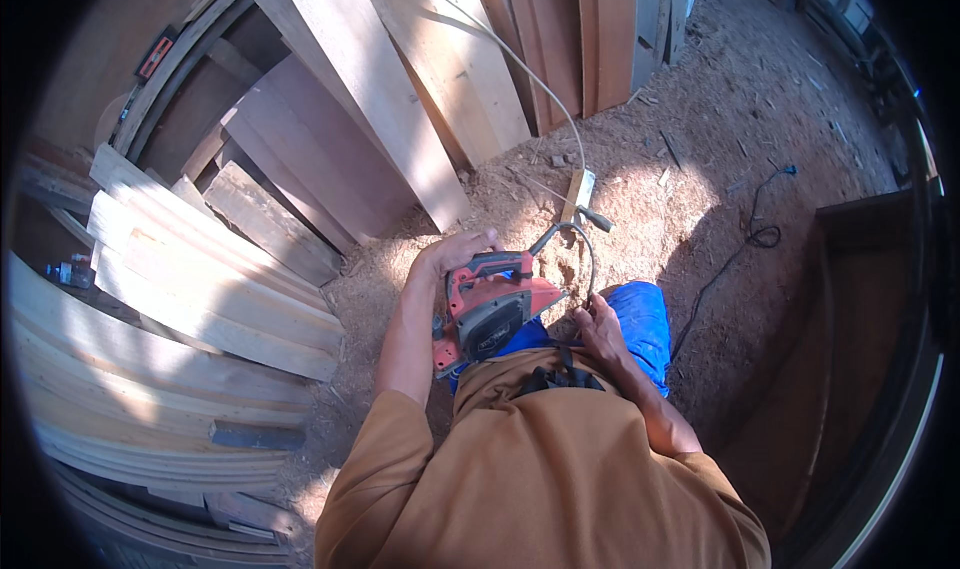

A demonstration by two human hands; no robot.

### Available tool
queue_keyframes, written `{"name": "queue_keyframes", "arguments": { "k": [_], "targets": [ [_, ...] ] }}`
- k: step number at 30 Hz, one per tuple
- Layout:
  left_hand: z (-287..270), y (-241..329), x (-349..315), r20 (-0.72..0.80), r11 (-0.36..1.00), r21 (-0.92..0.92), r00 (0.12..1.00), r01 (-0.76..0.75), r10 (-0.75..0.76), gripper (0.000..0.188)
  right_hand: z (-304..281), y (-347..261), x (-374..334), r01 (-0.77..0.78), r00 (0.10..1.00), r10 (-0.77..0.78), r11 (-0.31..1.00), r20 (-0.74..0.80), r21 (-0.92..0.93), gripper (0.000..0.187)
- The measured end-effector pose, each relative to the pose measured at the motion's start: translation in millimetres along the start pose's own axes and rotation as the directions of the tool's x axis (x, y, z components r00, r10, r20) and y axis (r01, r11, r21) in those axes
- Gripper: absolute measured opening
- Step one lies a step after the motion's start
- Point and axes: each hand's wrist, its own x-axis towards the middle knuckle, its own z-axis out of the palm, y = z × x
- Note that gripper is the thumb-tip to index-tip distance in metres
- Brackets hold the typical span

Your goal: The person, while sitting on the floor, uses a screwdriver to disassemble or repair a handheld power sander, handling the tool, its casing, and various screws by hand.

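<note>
A red and black electric hand planer (492,309) is in front of my body, above my lap. My left hand (458,252) grips it by its top handle; the palm side of the grip is hidden. From the tool's far end a black power cord (591,259) loops out and comes back towards me. My right hand (600,329) is closed around that cord, close to my right thigh. Beyond the planer, a pale block-shaped socket (580,191) on a white cable (540,82) lies on the floor, with a black plug-like end (597,220) beside it.
Long boards (350,89) lean at the far side. Stacked planks (200,269) fill the left. Wood shavings cover the floor (640,184). A loose dark cord (745,231) with a blue plug lies right, near a large dark wooden panel (850,369).
</note>
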Motion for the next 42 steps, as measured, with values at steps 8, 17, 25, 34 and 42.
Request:
{"name": "queue_keyframes", "arguments": {
  "k": [8, 17, 25, 34, 42],
  "targets": [
    [-6, 0, 2, 0.066, 0.999, -0.016, 0.997, 0.049, -0.047, 0.062, -5, -24, -5, -0.084, 0.996, 0.083, 0.995, 0.009, 0.049, 0.029],
    [-4, -6, 0, -0.001, 0.998, -0.060, 1.000, 0.018, -0.018, 0.058, 3, 9, 3, -0.038, 0.998, 0.032, 0.993, 0.059, 0.109, 0.026],
    [3, 14, -7, 0.021, 1.000, -0.012, 1.000, -0.003, 0.004, 0.052, -4, -9, -1, -0.104, 0.995, 0.104, 0.994, 0.013, 0.029, 0.035],
    [-4, 5, -2, 0.065, 0.999, -0.028, 0.997, 0.029, -0.028, 0.053, -4, -12, -2, -0.120, 0.993, 0.120, 0.991, -0.001, 0.053, 0.029],
    [-2, 5, -4, 0.070, 1.000, -0.028, 0.998, 0.008, -0.006, 0.053, -6, -9, -2, -0.108, 0.992, 0.103, 0.991, 0.072, 0.078, 0.036]
  ]
}}
